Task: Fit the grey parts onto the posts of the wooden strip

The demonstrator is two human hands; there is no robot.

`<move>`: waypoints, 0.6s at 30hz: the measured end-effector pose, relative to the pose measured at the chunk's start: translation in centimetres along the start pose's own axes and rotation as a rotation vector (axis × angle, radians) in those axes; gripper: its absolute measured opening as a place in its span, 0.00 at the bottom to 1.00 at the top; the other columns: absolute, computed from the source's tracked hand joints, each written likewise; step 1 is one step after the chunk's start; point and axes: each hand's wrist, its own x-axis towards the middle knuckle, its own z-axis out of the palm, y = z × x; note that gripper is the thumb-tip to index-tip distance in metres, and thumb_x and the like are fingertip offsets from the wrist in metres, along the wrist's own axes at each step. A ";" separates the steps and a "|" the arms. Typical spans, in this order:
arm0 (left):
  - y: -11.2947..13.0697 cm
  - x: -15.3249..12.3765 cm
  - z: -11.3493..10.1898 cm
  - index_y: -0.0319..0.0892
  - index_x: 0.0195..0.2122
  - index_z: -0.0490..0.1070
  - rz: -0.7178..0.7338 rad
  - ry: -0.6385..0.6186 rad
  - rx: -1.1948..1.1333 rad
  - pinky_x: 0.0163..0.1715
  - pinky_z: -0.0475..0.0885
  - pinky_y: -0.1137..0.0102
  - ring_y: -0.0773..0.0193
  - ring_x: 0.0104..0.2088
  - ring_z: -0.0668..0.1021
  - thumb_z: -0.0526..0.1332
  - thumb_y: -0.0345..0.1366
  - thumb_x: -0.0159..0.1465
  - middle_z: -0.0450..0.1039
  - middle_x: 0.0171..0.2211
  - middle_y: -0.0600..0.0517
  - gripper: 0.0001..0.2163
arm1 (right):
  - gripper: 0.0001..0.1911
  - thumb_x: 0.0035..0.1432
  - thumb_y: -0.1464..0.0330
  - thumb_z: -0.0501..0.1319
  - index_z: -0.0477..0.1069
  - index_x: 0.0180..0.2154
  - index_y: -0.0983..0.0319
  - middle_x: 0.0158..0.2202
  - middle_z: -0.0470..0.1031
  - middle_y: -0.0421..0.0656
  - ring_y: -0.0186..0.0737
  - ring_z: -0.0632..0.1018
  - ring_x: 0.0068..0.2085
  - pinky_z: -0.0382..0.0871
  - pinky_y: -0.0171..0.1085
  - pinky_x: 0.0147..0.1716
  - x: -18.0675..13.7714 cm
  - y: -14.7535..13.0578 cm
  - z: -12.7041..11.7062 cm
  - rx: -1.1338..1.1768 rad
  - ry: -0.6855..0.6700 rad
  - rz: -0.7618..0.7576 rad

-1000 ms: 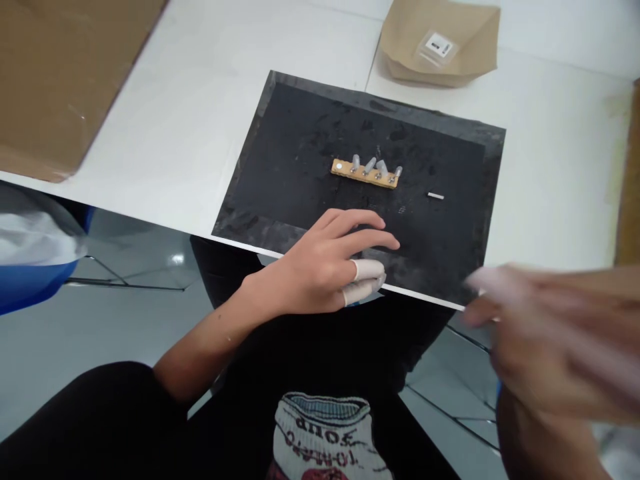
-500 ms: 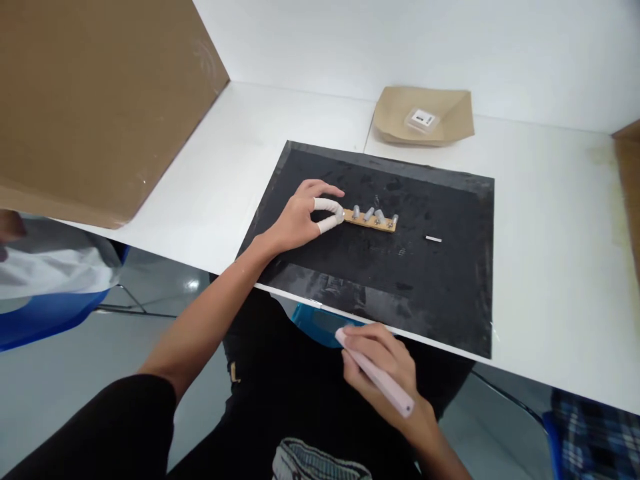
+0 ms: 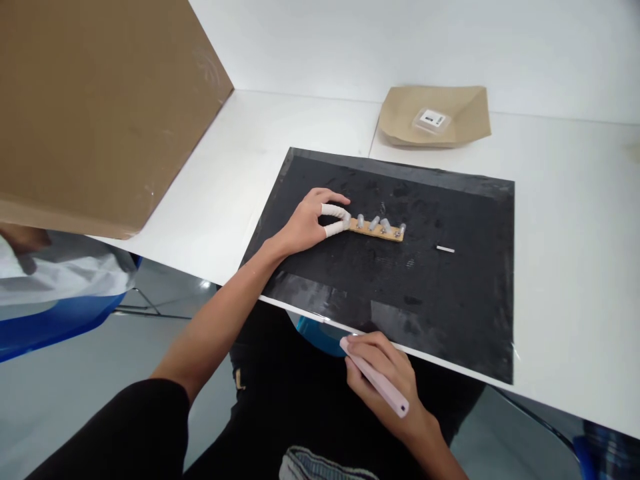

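My left hand (image 3: pixel 307 223), its thumb and index finger wrapped in white finger covers, pinches the left end of a narrow wooden strip (image 3: pixel 376 231) lying on the black mat. Several short grey cylindrical pieces (image 3: pixel 375 223) stand or lean along the strip, with small metal parts at their bases. Whether another piece sits between the fingertips is hard to make out. My right hand (image 3: pixel 387 373) is closed around a pale pink, pen-like tool (image 3: pixel 380 383), below the table's front edge. A small white stick with a dark end (image 3: pixel 445 249) lies on the mat, right of the strip.
The black mat (image 3: pixel 460 307) covers part of the white table (image 3: pixel 560 267). Behind it stands a brown paper tray (image 3: pixel 400 110) with a small clear case (image 3: pixel 433 121). A large cardboard panel (image 3: pixel 100 113) rises at left, with another person's hand (image 3: pixel 25 243) below it.
The view has shifted slightly, so the mat and tray appear further right. Both hands keep their holds, left on the wooden strip and right on the pink tool.
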 end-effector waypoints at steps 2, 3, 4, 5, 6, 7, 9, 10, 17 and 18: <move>-0.1 -0.1 -0.4 0.44 0.42 0.81 0.001 -0.012 -0.006 0.64 0.70 0.49 0.53 0.59 0.74 0.69 0.37 0.66 0.79 0.56 0.46 0.06 | 0.12 0.65 0.79 0.62 0.75 0.47 0.60 0.44 0.78 0.44 0.34 0.82 0.41 0.79 0.33 0.43 0.1 -0.1 0.0 -0.002 -0.003 0.009; -0.2 -0.2 -0.6 0.44 0.44 0.81 0.005 -0.024 -0.009 0.64 0.70 0.49 0.52 0.60 0.74 0.70 0.37 0.65 0.79 0.56 0.46 0.07 | 0.12 0.65 0.79 0.62 0.75 0.47 0.60 0.44 0.78 0.44 0.34 0.82 0.41 0.79 0.33 0.43 0.0 -0.1 0.0 -0.012 -0.004 0.012; -0.3 -0.3 -0.8 0.44 0.45 0.80 0.010 -0.038 -0.012 0.65 0.70 0.49 0.52 0.61 0.74 0.71 0.36 0.65 0.78 0.57 0.46 0.08 | 0.12 0.65 0.79 0.62 0.75 0.47 0.60 0.44 0.78 0.44 0.34 0.82 0.41 0.79 0.32 0.43 -0.1 -0.2 -0.1 -0.022 -0.003 0.015; -0.3 -0.3 -1.0 0.44 0.47 0.80 0.017 -0.052 -0.019 0.65 0.69 0.49 0.52 0.61 0.74 0.72 0.36 0.64 0.78 0.58 0.45 0.11 | 0.12 0.65 0.79 0.62 0.75 0.47 0.60 0.44 0.78 0.44 0.34 0.82 0.41 0.79 0.32 0.42 -0.3 -0.3 -0.3 -0.032 0.000 0.018; -0.4 -0.4 -1.2 0.44 0.49 0.79 0.023 -0.064 -0.029 0.66 0.69 0.49 0.52 0.62 0.74 0.73 0.37 0.63 0.77 0.59 0.45 0.14 | 0.11 0.65 0.79 0.62 0.75 0.46 0.60 0.43 0.78 0.44 0.34 0.82 0.41 0.79 0.32 0.42 -0.5 -0.4 -0.4 -0.042 0.004 0.021; -0.4 -0.5 -1.3 0.44 0.52 0.78 0.028 -0.073 -0.042 0.66 0.69 0.49 0.51 0.62 0.74 0.74 0.37 0.61 0.76 0.60 0.43 0.18 | 0.11 0.65 0.79 0.62 0.75 0.46 0.60 0.43 0.78 0.44 0.34 0.82 0.41 0.79 0.32 0.42 -0.8 -0.4 -0.6 -0.049 0.012 0.022; -0.4 -0.6 -1.3 0.44 0.58 0.75 0.038 -0.074 -0.067 0.67 0.68 0.49 0.50 0.65 0.73 0.76 0.40 0.59 0.73 0.63 0.42 0.26 | 0.11 0.65 0.80 0.62 0.74 0.46 0.60 0.43 0.78 0.44 0.34 0.82 0.42 0.80 0.32 0.42 -1.3 -0.5 -0.9 -0.057 0.022 0.026; -0.4 -0.6 -1.2 0.45 0.59 0.74 0.046 -0.066 -0.075 0.67 0.68 0.49 0.50 0.65 0.72 0.77 0.42 0.58 0.72 0.64 0.41 0.29 | 0.12 0.64 0.80 0.62 0.74 0.46 0.60 0.43 0.78 0.44 0.34 0.82 0.42 0.80 0.32 0.42 -1.4 -0.5 -1.1 -0.060 0.024 0.028; -1.2 -0.8 -0.1 0.46 0.56 0.78 0.194 0.092 -0.059 0.61 0.75 0.53 0.53 0.61 0.76 0.74 0.45 0.61 0.77 0.58 0.42 0.23 | 0.12 0.65 0.80 0.62 0.74 0.46 0.61 0.43 0.77 0.44 0.35 0.82 0.42 0.79 0.33 0.42 -1.3 -0.2 -0.7 -0.042 0.025 0.048; -1.4 -0.7 0.0 0.46 0.55 0.79 0.213 0.104 -0.036 0.60 0.76 0.54 0.54 0.60 0.76 0.73 0.44 0.61 0.77 0.58 0.43 0.21 | 0.11 0.65 0.80 0.62 0.74 0.46 0.60 0.43 0.77 0.44 0.35 0.82 0.42 0.79 0.33 0.42 -1.3 -0.2 -0.5 -0.042 0.025 0.051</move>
